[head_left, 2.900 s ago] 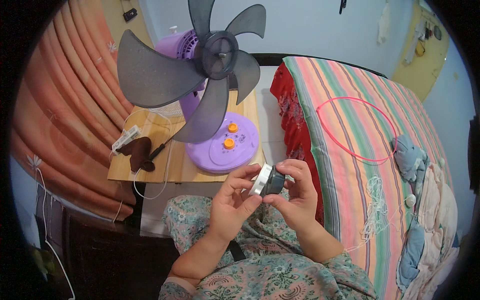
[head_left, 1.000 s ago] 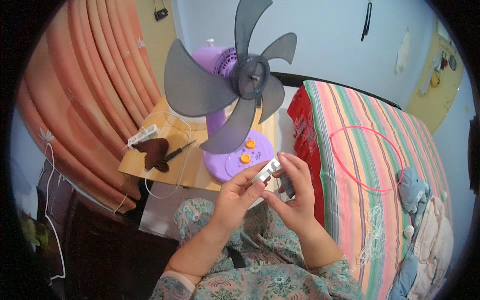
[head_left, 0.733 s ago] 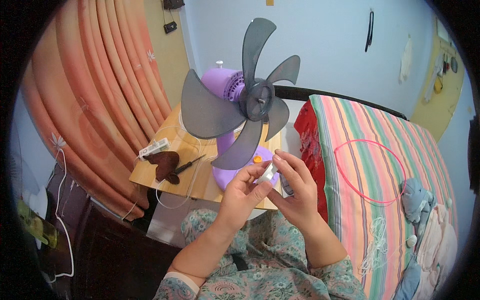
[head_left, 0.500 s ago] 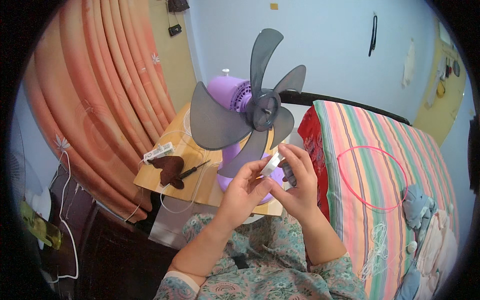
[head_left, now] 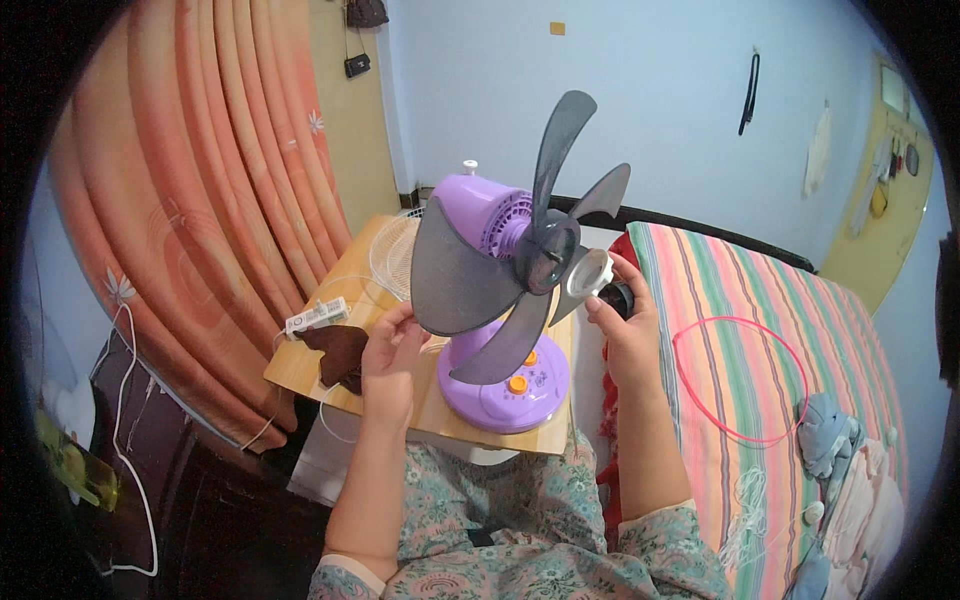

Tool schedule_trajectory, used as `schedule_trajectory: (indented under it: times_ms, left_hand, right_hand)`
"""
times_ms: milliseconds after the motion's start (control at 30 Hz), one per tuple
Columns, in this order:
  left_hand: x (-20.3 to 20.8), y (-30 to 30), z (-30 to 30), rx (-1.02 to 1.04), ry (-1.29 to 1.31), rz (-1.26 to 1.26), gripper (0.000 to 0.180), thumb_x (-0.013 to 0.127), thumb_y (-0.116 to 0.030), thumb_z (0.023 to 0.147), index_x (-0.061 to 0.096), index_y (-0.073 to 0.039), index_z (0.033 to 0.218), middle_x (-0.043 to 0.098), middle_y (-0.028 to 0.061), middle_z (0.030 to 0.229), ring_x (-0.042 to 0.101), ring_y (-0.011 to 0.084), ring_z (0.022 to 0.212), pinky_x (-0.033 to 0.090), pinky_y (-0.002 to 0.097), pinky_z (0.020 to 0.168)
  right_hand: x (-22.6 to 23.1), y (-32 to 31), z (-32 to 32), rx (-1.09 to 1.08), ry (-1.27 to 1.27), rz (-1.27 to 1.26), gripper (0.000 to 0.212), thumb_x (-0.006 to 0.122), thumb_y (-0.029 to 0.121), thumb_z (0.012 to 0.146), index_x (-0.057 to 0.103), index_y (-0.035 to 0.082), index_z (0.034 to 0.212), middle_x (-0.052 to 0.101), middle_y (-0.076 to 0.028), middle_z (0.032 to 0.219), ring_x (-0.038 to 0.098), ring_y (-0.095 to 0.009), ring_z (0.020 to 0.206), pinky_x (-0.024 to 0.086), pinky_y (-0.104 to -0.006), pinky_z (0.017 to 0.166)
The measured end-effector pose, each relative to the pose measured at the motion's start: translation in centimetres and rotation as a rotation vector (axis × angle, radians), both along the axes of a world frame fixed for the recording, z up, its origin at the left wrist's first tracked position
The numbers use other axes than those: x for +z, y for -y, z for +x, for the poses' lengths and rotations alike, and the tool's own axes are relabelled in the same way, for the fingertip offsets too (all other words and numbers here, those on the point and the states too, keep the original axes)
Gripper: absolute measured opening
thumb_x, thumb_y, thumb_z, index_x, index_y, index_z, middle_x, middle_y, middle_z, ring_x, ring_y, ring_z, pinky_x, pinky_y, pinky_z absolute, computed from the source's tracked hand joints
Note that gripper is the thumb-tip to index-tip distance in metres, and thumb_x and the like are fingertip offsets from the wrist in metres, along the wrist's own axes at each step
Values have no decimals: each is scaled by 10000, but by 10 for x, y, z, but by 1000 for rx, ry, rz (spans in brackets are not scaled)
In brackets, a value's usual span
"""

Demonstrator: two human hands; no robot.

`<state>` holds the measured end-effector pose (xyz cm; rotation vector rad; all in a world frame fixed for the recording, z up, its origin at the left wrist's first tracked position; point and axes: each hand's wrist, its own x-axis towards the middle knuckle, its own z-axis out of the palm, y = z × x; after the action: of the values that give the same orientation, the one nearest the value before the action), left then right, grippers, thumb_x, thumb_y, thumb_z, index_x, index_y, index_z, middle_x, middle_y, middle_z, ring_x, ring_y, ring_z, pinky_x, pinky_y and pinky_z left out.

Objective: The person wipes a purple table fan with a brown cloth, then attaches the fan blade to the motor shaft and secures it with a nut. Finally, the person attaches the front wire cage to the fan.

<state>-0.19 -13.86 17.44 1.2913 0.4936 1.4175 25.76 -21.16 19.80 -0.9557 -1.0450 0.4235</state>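
Note:
A purple table fan (head_left: 470,210) with dark translucent blades (head_left: 465,275) stands in front of me, its front guard off. My right hand (head_left: 630,325), just right of the hub, is closed around a white round plastic ring nut (head_left: 590,273), held up between thumb and fingers. A black round piece (head_left: 615,299) sits in the same hand, partly covered by the fingers. My left hand (head_left: 388,355) is at the left edge of the large blade, fingers loosely bent and apart. Whether its fingertips touch the blade, I cannot tell.
The fan's purple base (head_left: 505,400) rests on a wooden table (head_left: 300,362). Also there are a white fan guard (head_left: 393,255), a white power strip (head_left: 316,314) and a brown cloth (head_left: 343,355). At right, a striped bed (head_left: 725,290) bears a pink hoop (head_left: 690,395) and clothes (head_left: 860,490).
My hands have moved apart: the right went right with the white ring nut, the left went to the large blade's edge. The left hand has let go of the nut. My view has shifted slightly.

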Motion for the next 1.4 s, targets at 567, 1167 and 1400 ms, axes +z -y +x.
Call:
schedule_trajectory:
  times_ms: [567, 1167, 1400]
  left_hand:
    - [76, -122, 41, -195, -105, 180, 683, 516, -421, 964, 286, 8, 1444, 310, 208, 1476, 307, 264, 1369, 248, 358, 1107]
    - [69, -139, 52, -236, -244, 100, 772, 684, -357, 872, 283, -24, 1443, 512, 141, 1230, 507, 202, 1107, 410, 338, 949]
    - [69, -119, 49, -167, -288, 128, 794, 669, -361, 885, 231, -41, 1464, 428, 143, 1342, 436, 224, 1226, 372, 343, 1011]
  right_hand:
    - [-3, -16, 15, 306, -134, 33, 630, 707, 31, 723, 493, 19, 1316, 534, -86, 1209, 533, -159, 1083, 453, -287, 914]
    - [13, -16, -17, -241, 527, 91, 588, 735, -2, 712, 535, 55, 1262, 526, -60, 1189, 574, -126, 946, 483, -237, 723]
    - [12, -21, -10, -282, 491, 87, 563, 739, 27, 720, 541, 38, 1246, 546, -69, 1160, 579, -150, 941, 492, -257, 748]
